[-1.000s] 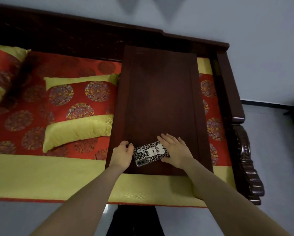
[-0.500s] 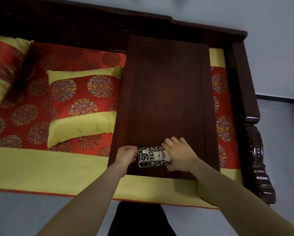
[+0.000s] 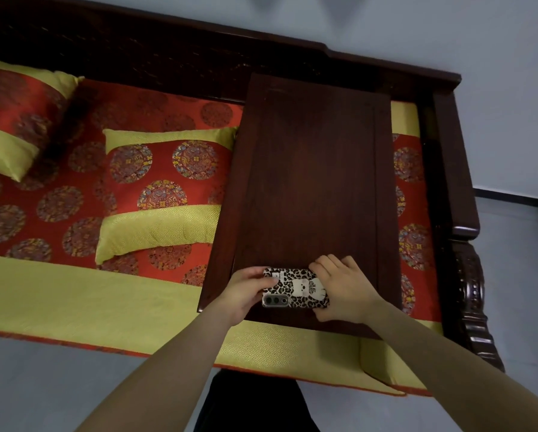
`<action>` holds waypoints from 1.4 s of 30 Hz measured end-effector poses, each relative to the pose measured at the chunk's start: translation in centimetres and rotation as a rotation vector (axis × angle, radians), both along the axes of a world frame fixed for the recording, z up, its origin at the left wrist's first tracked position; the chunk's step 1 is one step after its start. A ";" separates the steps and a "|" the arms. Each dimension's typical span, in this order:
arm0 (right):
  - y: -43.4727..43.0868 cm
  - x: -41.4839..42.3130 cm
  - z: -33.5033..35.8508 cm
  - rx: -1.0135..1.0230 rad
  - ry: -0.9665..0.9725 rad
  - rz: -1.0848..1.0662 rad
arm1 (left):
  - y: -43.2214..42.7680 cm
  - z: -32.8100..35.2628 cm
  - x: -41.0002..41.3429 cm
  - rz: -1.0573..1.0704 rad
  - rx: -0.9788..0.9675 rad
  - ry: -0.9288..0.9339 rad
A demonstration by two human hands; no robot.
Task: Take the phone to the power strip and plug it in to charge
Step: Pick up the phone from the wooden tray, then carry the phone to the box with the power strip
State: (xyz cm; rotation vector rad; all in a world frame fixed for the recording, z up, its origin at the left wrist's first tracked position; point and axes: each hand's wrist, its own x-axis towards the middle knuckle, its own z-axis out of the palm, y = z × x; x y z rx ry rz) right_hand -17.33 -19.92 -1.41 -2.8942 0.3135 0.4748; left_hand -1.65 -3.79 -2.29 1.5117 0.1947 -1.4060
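Both hands now grip the phone [image 3: 295, 288]: the left hand [image 3: 244, 294] is curled around its left short end, thumb on top near the upper corner, and the right hand [image 3: 344, 291] wraps its right end, fingers bent over the far edge. A second ago the right hand lay flat and spread across the case while the left only touched the end with a loose fist; half a second ago both had begun to close. The phone has turned from a slant to lie nearly level across the view, back side up, with its leopard-print case and white cartoon figure showing and the camera bump at the lower left. It sits at the near end of the dark wooden low table [image 3: 317, 169], just inside the front edge.

Whether the phone is lifted clear of the wood or touching it cannot be told; no gap or shadow under it is plain. The fingertips of both hands are hidden beneath the case. The screen side is out of sight.

The table stands on a carved dark wooden couch [image 3: 461, 188] with red and yellow-green seat covering. A matching cushion [image 3: 164, 194] lies just left of the table, and a second cushion [image 3: 15, 120] is cut off by the left edge of the view. Carving on the couch back is too dark to make out.
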 end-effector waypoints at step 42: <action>76.8 47.6 11.5 0.421 -0.037 1.037 | 81.2 9.9 21.3 1.285 -0.240 -0.148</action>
